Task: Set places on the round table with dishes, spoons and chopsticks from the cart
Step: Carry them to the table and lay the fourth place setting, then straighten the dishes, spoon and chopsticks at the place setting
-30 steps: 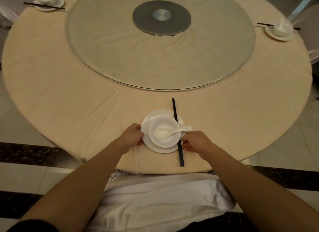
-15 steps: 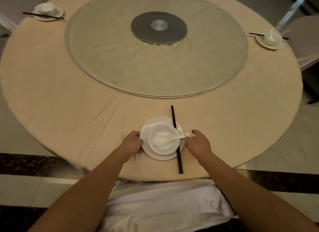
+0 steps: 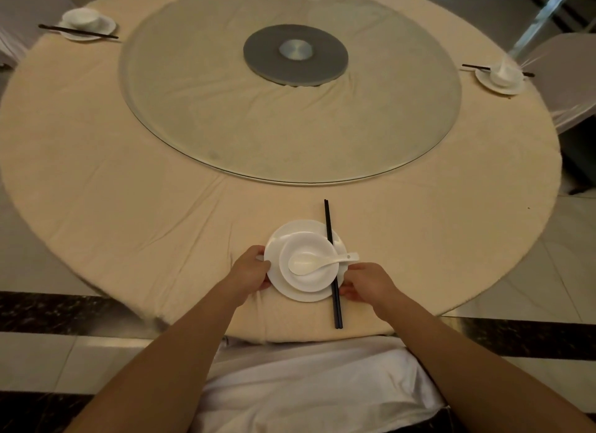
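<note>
Round table (image 3: 129, 191), beige cloth, tiled floor (image 3: 532, 271)

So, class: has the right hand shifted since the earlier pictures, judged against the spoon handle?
Yes. The right hand has gone from beside the spoon handle's tip to below it, nearer the table edge, by the chopsticks.
</note>
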